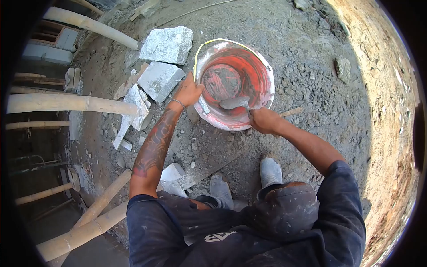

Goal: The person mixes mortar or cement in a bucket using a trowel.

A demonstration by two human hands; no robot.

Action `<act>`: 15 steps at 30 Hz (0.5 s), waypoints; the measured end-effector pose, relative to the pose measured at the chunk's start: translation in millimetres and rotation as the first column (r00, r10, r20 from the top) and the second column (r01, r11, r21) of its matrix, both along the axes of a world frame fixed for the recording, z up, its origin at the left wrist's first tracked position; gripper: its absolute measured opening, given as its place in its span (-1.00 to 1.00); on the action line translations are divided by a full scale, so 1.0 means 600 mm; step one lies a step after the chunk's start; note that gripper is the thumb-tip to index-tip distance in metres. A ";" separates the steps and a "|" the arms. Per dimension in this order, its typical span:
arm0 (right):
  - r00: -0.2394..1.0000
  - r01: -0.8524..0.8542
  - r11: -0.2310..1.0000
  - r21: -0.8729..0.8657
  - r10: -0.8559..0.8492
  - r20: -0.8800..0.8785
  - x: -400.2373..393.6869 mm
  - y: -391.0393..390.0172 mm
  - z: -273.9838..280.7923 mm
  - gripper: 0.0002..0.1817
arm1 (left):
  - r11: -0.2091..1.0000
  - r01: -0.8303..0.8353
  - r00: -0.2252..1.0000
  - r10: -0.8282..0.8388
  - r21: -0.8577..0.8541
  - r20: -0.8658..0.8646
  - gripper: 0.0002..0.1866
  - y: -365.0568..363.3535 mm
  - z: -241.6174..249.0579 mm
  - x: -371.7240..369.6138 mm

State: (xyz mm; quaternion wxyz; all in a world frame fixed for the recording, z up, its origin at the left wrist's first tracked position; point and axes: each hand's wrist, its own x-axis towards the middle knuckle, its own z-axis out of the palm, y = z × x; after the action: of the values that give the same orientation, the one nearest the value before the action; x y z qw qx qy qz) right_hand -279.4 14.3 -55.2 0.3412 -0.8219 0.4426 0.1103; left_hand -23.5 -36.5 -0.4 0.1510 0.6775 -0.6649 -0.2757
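Red-stained bucket [234, 84] sits on gravel ground [311, 66] at 12 o'clock from the feet. Left hand [189, 91], fingers closed on the rim, steadies it at 9 o'clock; right hand [263, 120] grips a trowel [234, 103] inside. Scraping goes best with the rim pinned. Stone blocks [160, 62] and bamboo poles [66, 103] lie at 10 o'clock.
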 end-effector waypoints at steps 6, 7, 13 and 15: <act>1.000 -0.011 0.878 -0.478 -0.003 -0.029 -0.035 -0.049 0.080 -0.69 | 0.987 0.094 0.969 -0.121 0.128 0.215 -0.51 -0.082 0.041 -0.051; 0.998 -0.046 0.843 -0.536 0.014 -0.064 -0.036 -0.076 0.104 -0.69 | 0.984 0.115 0.960 -0.145 0.133 0.240 -0.52 -0.097 0.042 -0.066; 0.970 0.015 0.853 -0.522 -0.139 -0.200 -0.139 -0.100 0.099 -0.73 | 0.969 0.193 0.937 -0.228 0.152 0.265 -0.65 -0.190 0.036 -0.148; 0.959 0.176 0.963 -0.204 -0.215 -0.183 -0.159 -0.084 0.114 -0.73 | 0.819 0.540 0.632 -0.548 0.196 0.548 -0.72 -0.223 0.023 -0.170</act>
State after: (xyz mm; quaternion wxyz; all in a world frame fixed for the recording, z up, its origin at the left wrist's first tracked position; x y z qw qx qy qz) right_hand -374.9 -36.3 13.1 0.2252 -0.7865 0.5629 0.1178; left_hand -125.3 -170.5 13.6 -0.1543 0.4971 -0.8489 -0.0920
